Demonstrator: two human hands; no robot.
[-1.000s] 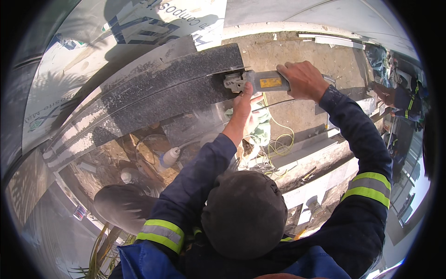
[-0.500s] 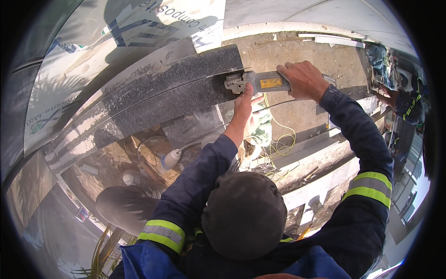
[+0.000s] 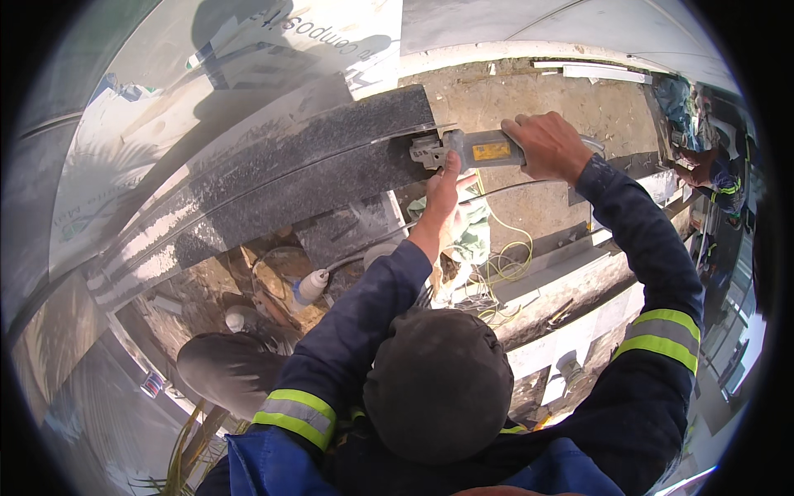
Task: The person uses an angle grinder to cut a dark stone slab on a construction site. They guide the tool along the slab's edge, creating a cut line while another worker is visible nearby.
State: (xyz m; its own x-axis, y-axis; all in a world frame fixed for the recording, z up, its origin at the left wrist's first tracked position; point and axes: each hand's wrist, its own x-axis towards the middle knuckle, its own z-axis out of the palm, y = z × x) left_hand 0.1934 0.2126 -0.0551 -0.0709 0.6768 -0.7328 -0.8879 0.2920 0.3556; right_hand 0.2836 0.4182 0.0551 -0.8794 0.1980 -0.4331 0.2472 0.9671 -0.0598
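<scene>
My right hand (image 3: 552, 145) is wrapped firmly around the rear of the grey angle grinder (image 3: 490, 151), upper right of centre in the frame, and my left hand (image 3: 442, 194) closes on its front, thumb against the metal gear head; just what the left fingers wrap underneath is partly hidden from me. The grinder lies level, its head over the right-hand end of a long, dark, dust-speckled slab (image 3: 273, 169) that stretches toward the lower left. I judge the tool rigid and fairly heavy, weighted toward the head, and liable to twist if running, though I cannot tell whether it is. The hard casing may feel slick with dust, so the rear body and the front behind the head are the places to hold, fingers well away from the disc side. The slab looks stiff and heavy, perhaps brittle at its edges; I would lift it by both long sides. Below my left hand, near frame centre, hangs a pale green cloth (image 3: 471, 236), with a loose yellow cable (image 3: 525, 246) beside it. A white bottle (image 3: 312, 285) sits left of my left sleeve (image 3: 372, 298), and another person (image 3: 718, 178) crouches at the far right.
</scene>
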